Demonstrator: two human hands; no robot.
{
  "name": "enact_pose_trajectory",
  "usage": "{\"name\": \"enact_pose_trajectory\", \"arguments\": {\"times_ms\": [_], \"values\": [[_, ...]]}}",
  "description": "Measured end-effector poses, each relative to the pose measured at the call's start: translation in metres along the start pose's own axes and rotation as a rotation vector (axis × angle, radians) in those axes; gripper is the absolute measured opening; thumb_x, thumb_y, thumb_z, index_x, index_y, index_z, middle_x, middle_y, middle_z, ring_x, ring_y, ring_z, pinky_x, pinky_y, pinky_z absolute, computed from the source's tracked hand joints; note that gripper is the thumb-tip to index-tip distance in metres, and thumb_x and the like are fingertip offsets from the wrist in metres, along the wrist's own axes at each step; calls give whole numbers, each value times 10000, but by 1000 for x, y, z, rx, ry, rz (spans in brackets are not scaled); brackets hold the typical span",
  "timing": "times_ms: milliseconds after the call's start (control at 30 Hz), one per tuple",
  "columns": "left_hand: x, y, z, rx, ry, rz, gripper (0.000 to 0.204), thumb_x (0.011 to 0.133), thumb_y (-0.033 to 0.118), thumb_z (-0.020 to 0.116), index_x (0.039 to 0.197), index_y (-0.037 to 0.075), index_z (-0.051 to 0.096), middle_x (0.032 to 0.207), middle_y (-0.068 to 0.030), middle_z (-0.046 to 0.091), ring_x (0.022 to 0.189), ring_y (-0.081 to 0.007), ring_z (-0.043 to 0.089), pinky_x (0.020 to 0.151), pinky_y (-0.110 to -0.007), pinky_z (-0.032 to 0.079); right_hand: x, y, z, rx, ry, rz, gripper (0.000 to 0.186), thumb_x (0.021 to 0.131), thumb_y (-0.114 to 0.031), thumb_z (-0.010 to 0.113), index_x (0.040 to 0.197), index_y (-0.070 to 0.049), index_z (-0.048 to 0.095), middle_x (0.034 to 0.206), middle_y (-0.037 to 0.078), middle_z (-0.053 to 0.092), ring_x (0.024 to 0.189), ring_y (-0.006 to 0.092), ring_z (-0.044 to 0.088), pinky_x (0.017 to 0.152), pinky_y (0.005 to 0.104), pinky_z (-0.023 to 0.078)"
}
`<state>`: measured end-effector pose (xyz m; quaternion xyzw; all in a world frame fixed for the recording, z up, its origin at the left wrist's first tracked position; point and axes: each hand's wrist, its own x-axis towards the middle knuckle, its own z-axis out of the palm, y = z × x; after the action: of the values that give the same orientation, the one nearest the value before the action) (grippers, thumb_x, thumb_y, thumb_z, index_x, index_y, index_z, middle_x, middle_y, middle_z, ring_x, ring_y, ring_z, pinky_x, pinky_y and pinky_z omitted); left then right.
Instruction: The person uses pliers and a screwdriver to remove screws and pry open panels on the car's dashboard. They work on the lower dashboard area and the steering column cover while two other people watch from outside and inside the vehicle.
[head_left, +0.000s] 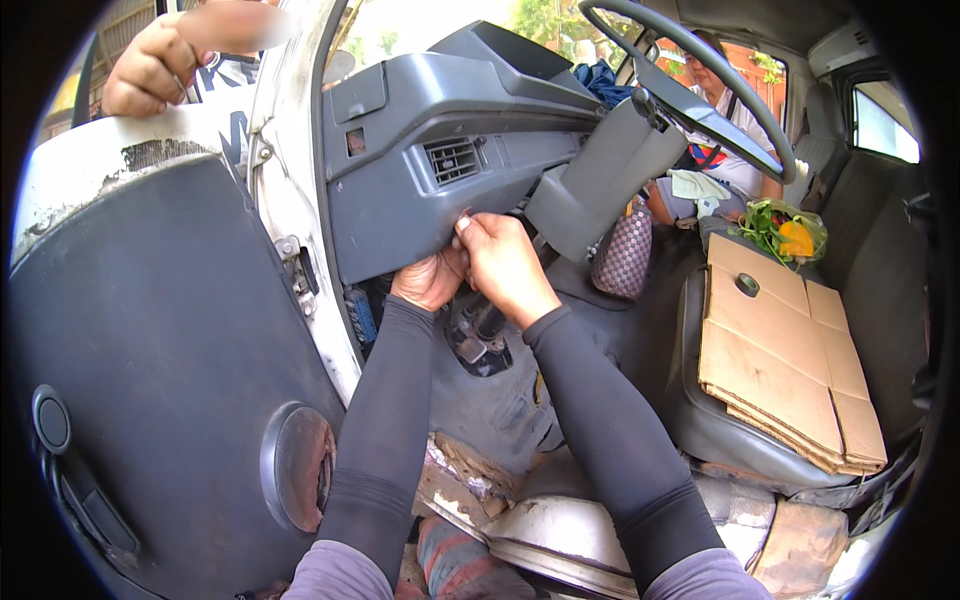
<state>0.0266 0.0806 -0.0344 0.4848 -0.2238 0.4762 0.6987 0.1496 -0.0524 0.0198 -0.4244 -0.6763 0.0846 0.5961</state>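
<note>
Both my hands meet at the lower edge of the grey dashboard panel (pixel 400 215), left of the steering column. Thumb and fingers of my right hand (pixel 505 262) are pinched together at that edge; a tiny reddish bit shows at the fingertips, too small to name. My left hand (pixel 432 281) is turned palm up just below the panel, its curled fingers meeting the right hand and partly hidden by it. What lies between the fingers is hidden. Beneath my wrists, an opening in the floor (pixel 480 345) exposes metal parts.
The steering wheel (pixel 700 50) rises above the column cover (pixel 600 185). An open door (pixel 150 330) stands at left, where another person's hand (pixel 150 70) rests. Flattened cardboard (pixel 775 350) bearing a tape roll (pixel 747 285) covers the seat. A checkered bag (pixel 622 252) and seated person (pixel 725 130) are beyond.
</note>
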Motion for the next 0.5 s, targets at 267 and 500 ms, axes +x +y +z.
{"name": "enact_pose_trajectory", "arguments": {"times_ms": [267,500], "values": [[-2,-2,-20,-44,42,-50,654,872,303,916,1404,32,651,1428,-87,700,1357,-218,628,1233,-387,457,-4,1,16,-279,244,-285,234,1011,-148,604,917,56,670,880,294,703,900,494,702,851,554,572],[-5,-2,4,-45,-59,-178,539,936,453,842,1246,58,647,1119,-93,715,1007,-254,707,890,-405,604,6,-2,-2,688,-70,468,314,1056,-234,579,897,18,677,733,107,689,611,238,687,584,392,562]]}}
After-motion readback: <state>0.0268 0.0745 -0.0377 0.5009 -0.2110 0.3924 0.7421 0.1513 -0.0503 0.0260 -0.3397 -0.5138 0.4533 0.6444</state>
